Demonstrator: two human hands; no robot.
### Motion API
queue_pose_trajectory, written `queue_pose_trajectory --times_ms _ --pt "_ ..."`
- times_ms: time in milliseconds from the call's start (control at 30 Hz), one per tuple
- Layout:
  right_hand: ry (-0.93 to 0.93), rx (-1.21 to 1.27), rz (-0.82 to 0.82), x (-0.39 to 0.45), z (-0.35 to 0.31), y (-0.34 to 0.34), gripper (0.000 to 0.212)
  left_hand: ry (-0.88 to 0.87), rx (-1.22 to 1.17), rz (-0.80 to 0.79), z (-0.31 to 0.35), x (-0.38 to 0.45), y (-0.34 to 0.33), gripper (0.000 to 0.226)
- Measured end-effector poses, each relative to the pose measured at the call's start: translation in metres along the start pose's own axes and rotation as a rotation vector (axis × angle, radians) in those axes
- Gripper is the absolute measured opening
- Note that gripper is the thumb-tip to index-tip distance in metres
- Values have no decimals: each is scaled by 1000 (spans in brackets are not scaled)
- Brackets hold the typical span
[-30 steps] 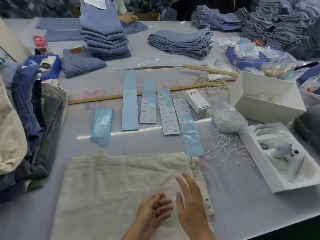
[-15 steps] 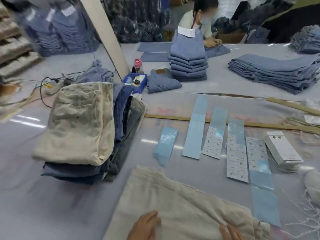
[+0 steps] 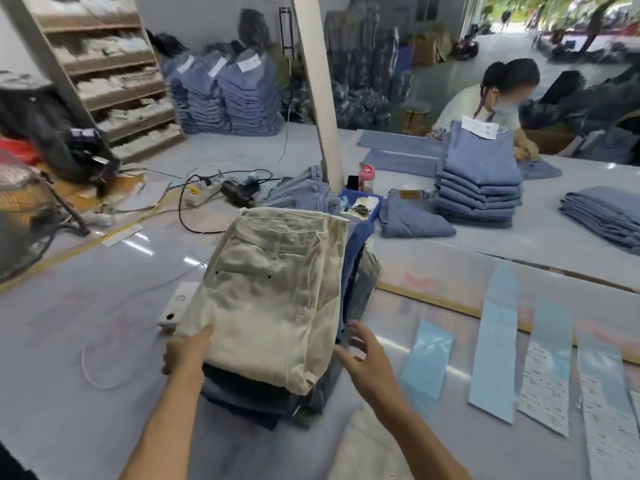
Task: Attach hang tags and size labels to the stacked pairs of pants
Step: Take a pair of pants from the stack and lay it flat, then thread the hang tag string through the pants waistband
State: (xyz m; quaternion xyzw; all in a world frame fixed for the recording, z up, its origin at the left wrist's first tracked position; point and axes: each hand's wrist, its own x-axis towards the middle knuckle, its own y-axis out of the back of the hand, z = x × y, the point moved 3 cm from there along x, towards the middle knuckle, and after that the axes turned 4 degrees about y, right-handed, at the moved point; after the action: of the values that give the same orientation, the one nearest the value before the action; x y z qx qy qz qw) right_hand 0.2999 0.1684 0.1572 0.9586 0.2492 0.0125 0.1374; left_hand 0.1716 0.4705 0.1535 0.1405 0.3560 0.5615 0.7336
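A stack of folded pants stands mid-table, with cream pants (image 3: 273,299) on top and dark denim pairs (image 3: 249,393) under them. My left hand (image 3: 185,353) grips the near left corner of the cream pants, thumb on top. My right hand (image 3: 367,362) hovers with spread fingers at the stack's near right corner, holding nothing. Another cream pair (image 3: 367,445) lies flat at the bottom edge. Blue backing strips (image 3: 495,341) and sheets of white size labels (image 3: 543,382) lie in a row to the right.
A white phone (image 3: 178,303) with a cable lies left of the stack. A blue bin (image 3: 360,202), a pink bottle (image 3: 367,174) and folded jeans (image 3: 479,188) sit behind. A masked person (image 3: 498,98) works across the table. A wooden ruler (image 3: 429,299) crosses the table.
The view swung left and up from the flat cream pants to the stack. Both hands left the flat pair and reached the stack; my left hand took hold of the top cream pants.
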Motion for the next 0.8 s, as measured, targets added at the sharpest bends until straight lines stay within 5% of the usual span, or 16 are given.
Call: queue_pose_trajectory --times_ms 100,233,300,400,533,633,700,800 --pt "-93 79 13 56 -38 -32 80 -26 26 -83 -12 15 -1 42" --pt "-130 -14 195 83 -49 -52 86 43 -169 -49 -32 20 -4 73" --pt "-135 13 279 87 -48 -56 77 153 -287 -110 -39 29 -10 81" --pt "-69 -124 296 92 -59 -59 41 61 -222 -261 -34 39 -13 64" --pt "56 -244 279 101 -73 -64 29 -225 251 25 -13 26 -7 53" --pt "-67 77 244 105 -72 -61 47 -372 -98 3 -2 -1 -22 65" --pt "-132 224 250 110 -74 -54 55 -133 -484 -131 -6 1 -26 69" --pt "-81 191 38 126 -85 -49 45 174 -867 -317 -25 21 -29 38"
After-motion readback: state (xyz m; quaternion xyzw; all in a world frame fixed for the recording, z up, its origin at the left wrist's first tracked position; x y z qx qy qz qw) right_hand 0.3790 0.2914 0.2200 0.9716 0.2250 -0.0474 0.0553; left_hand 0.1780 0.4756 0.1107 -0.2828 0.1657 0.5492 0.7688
